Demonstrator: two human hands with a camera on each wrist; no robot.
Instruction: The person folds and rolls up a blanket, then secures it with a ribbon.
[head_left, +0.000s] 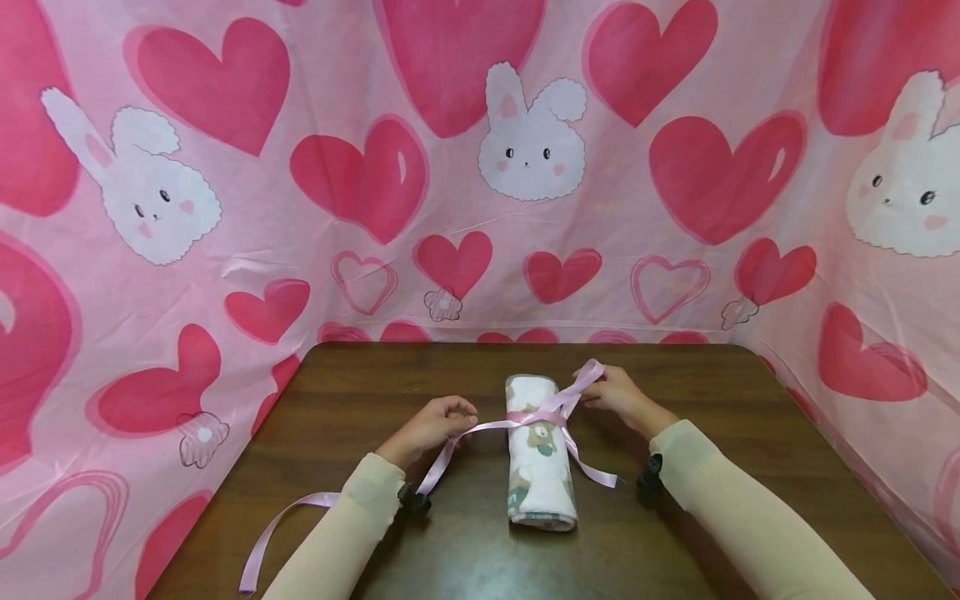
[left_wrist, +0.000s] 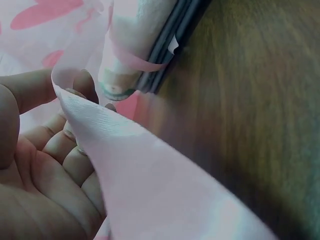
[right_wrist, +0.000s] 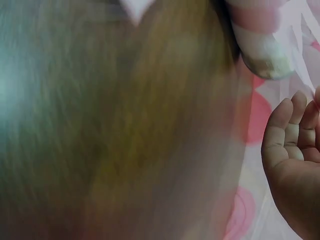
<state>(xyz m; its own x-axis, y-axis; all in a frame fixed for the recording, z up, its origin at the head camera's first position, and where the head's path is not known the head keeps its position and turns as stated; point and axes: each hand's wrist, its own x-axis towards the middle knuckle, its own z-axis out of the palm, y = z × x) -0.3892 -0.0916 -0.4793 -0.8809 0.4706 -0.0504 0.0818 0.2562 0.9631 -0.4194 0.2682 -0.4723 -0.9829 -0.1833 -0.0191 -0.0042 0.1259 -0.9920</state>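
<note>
A rolled towel (head_left: 542,492) with a bear print lies lengthwise on the table, a pink satin ribbon (head_left: 491,426) wrapped round its upper half. To its left, my left hand (head_left: 429,429) pinches the long tail of that ribbon, stretched sideways from the crossing. In the left wrist view the ribbon (left_wrist: 150,180) runs between thumb and fingers, broad and close to the camera. At the towel's upper right, my right hand (head_left: 618,398) holds a raised ribbon loop (head_left: 588,375) at its fingertips. Most fingers of the right hand (right_wrist: 295,165) show in the right wrist view, its grip cut off by the edge.
A dark wooden table (head_left: 465,550) carries everything. One short ribbon end (head_left: 600,477) lies right of the towel; the long tail's end (head_left: 255,567) trails past the left forearm. A pink heart-and-bunny cloth (head_left: 465,200) hangs behind and at both sides.
</note>
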